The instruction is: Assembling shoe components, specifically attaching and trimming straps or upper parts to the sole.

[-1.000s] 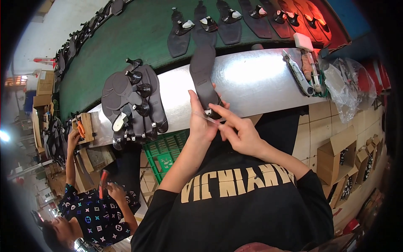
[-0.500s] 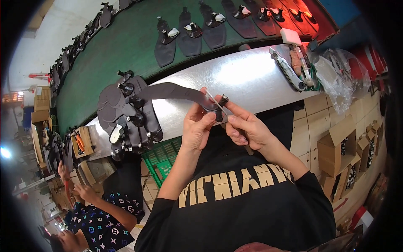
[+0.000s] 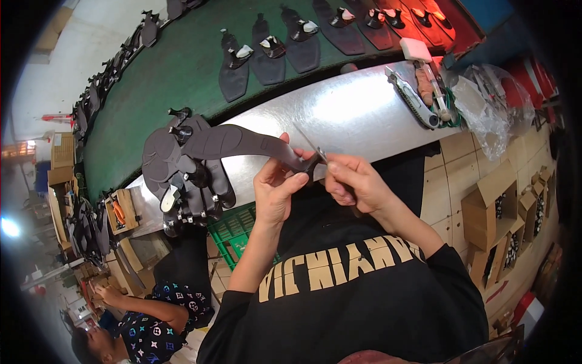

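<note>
My left hand (image 3: 277, 189) is closed on the heel end of a dark grey, curved shoe sole (image 3: 233, 141), thumb on the near side. The sole's wide front end reaches left, over a pile of similar heeled soles (image 3: 163, 155). In my right hand (image 3: 356, 182), fingers closed, is a thin, pointed metal tool (image 3: 310, 138); its exact kind is unclear and its grip is mostly hidden. The tool's shaft slants up and left, by the heel end of the sole. A dark heel piece (image 3: 313, 168) shows between my hands.
Beyond the shiny metal ledge (image 3: 267, 112), a green belt (image 3: 163, 91) carries rows of heeled soles. A box cutter (image 3: 413, 100) and a clear plastic bag (image 3: 485, 112) are at right. A green crate (image 3: 233, 227) stands below; another person (image 3: 151, 321) works at lower left.
The held sole has tilted, showing more of its broad face. My right hand has turned slightly, and the tool's tip has shifted up and left. The other person's arms have lowered.
</note>
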Available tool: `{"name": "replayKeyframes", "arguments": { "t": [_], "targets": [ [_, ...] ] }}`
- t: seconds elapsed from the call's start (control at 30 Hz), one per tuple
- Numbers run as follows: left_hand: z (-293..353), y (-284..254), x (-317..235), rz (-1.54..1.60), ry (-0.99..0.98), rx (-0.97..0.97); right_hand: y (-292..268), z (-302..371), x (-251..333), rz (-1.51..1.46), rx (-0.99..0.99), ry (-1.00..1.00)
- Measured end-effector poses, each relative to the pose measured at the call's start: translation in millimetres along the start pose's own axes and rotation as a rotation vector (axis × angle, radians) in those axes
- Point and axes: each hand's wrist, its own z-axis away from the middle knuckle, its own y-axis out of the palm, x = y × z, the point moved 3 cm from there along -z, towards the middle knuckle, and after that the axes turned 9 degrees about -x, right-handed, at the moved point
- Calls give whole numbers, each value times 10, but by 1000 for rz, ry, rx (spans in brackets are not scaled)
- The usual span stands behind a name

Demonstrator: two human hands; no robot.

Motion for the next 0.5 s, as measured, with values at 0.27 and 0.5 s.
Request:
{"name": "replayKeyframes", "arguments": {
  "t": [0.27, 0.5],
  "targets": [
    [184, -1135, -1606, -317, 378, -351, -312, -5, 579, 304, -235, -338],
    [493, -1816, -1992, -1384, 795, -1088, -930, -181, 656, 1057, -641, -846]
  ]
}}
